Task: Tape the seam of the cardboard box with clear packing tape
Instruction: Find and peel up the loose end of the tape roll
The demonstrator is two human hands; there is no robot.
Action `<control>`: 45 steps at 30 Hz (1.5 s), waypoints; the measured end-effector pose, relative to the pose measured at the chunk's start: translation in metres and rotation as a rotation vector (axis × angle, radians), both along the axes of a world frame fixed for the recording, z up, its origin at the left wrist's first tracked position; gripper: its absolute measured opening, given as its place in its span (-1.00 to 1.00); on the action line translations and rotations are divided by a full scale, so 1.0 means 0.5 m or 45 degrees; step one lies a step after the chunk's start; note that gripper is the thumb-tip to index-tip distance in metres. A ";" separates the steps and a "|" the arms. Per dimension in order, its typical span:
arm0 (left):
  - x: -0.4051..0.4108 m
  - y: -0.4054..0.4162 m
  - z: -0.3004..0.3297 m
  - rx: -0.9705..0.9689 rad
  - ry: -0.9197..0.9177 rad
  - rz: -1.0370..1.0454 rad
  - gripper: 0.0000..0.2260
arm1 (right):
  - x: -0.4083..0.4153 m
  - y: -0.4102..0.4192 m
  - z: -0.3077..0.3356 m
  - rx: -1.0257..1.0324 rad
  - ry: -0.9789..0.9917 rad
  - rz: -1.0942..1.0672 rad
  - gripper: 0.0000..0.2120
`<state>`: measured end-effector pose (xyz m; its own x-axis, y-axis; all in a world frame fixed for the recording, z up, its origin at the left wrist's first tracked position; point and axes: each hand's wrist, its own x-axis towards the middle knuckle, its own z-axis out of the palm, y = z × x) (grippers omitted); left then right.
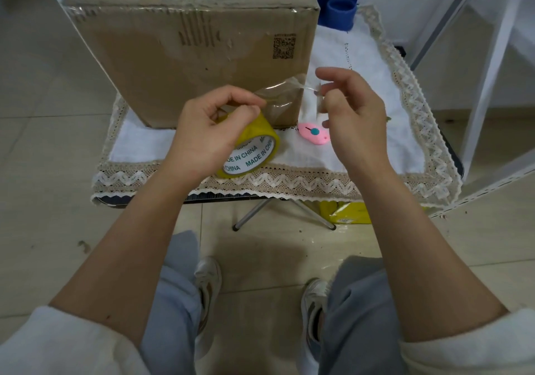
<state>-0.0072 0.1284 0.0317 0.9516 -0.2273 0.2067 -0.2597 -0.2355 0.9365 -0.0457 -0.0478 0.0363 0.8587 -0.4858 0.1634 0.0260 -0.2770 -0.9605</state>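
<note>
A brown cardboard box [197,47] stands on the small table, its top seam carrying old wrinkled tape. My left hand [208,131] grips a yellowish roll of clear packing tape [254,152] in front of the box's lower right corner. A clear strip of tape [283,91] stretches from the roll to my right hand [353,114], whose fingertips pinch the strip's free end. The strip hangs in the air and does not touch the box.
A pink box cutter [314,137] lies on the white lace-edged cloth [376,149] between my hands. A blue object [338,7] sits behind the box at the right. A white metal frame [486,91] stands to the right. A yellow package [350,212] lies under the table.
</note>
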 end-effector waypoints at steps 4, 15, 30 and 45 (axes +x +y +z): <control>0.001 -0.003 -0.007 -0.044 -0.020 0.009 -0.89 | 0.007 0.007 0.002 0.205 0.039 0.057 -0.80; 0.006 -0.010 -0.017 -0.117 -0.029 0.102 -0.92 | 0.011 0.004 0.015 0.716 -0.026 0.375 -0.70; 0.000 -0.014 -0.017 -0.001 -0.023 0.097 -0.82 | 0.010 0.028 0.019 0.717 -0.159 0.280 -0.80; -0.001 -0.017 0.000 -0.204 -0.070 -0.045 -0.85 | 0.016 0.041 0.034 0.746 -0.165 0.343 -0.89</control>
<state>-0.0079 0.1197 0.0316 0.9298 -0.2204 0.2947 -0.3172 -0.0740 0.9455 -0.0378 -0.0273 0.0532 0.9538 -0.2968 0.0474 0.1470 0.3230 -0.9349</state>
